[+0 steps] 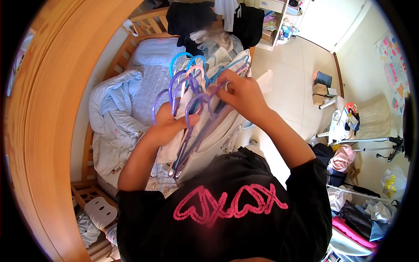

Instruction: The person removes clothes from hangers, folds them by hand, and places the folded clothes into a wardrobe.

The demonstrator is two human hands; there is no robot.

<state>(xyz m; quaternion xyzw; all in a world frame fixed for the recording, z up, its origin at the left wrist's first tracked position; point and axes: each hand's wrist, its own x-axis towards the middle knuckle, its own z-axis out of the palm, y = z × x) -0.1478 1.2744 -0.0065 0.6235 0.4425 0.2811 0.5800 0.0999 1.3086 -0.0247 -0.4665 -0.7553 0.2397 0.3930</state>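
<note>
A bunch of clothes hangers (187, 81) with blue, purple and pink hooks is held up in front of my chest, with white and beige garments (209, 142) hanging from them. My left hand (168, 124) is closed around the hangers below their hooks, thumb laid across a purple one. On the other side, my right hand (242, 94) has its fingers bent and pressed together on a purple hanger's arm near the hooks. The fingertips of my right hand are partly hidden, and the overlapping hangers are hard to tell apart.
Behind the hangers stands a wooden bed (131, 43) with a pillow (155, 51) and a rumpled blue quilt (118, 100). A wooden post (48, 109) rises close on the left. At right are small boxes (321, 89), a tripod-like stand (395, 146) and piled clothes and bags (360, 218).
</note>
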